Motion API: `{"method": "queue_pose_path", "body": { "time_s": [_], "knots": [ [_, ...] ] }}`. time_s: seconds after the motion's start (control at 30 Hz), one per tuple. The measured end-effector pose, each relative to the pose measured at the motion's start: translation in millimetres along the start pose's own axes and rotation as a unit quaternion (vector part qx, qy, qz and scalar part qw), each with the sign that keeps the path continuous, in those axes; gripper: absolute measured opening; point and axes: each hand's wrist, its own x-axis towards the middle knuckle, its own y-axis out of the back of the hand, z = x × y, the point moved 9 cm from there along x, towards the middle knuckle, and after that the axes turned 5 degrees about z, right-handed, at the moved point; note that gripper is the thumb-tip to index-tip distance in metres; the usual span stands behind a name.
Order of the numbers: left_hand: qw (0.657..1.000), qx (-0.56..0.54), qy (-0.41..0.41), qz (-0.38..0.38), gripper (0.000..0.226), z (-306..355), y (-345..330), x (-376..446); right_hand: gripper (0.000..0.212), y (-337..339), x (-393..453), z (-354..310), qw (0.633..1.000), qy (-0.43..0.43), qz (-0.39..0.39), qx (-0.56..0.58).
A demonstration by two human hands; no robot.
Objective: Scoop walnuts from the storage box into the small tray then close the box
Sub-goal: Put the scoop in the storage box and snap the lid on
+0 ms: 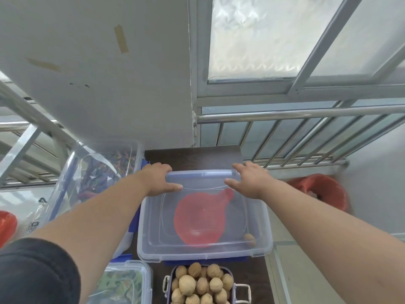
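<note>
Small tray [241, 289]: nearest the camera, at the bottom edge, heaped with walnuts [198, 285] — the scooping looks done.
Storage box [153, 249]: clear plastic, just beyond the tray on the dark table [192, 156]; a red scoop [198, 218] lies inside, and one walnut shows in its near right corner.
Lid [203, 185]: clear, lying over the box top, its far edge with the blue latch under both hands.
Left hand [160, 178]: on the far left corner of the lid, fingers curled over the edge, thumb flat on top — gripping it.
Right hand [247, 178]: on the far right corner, fingers over the edge and thumb on top, gripping likewise.
Step in hand: closing the box. It probably goes best by pressing both far corners down evenly so the rim seats all round, then checking that the near edge sits flush.
Surface: other clear containers stand to the left, one with greenery at the near left.
Room: a white wall ahead, a frosted window [274, 40] with a metal rail to the right, a red bin [322, 191] below it.
</note>
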Motion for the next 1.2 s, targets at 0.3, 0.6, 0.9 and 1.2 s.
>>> {"method": "queue_pose_path", "body": {
  "time_s": [0.3, 0.6, 0.9, 1.2],
  "knots": [
    [0.998, -0.044, 0.006, -0.051, 0.098, 17, -8, 23, 0.101, -11, 30, -25, 0.996, 0.031, -0.083, -0.03],
    [0.962, -0.264, 0.057, 0.046, 0.126, -3, -16, 27, 0.123, -9, 36, -19, 0.999, 0.008, -0.02, 0.049],
    [0.979, -0.088, -0.043, 0.179, 0.068, 11, -17, 10, 0.074, -19, 22, -23, 0.985, 0.082, 0.149, -0.007],
    [0.962, 0.022, -0.047, 0.269, 0.067, 23, -31, 4, 0.058, -22, 17, -27, 0.959, 0.092, 0.268, -0.029]
  ]
}}
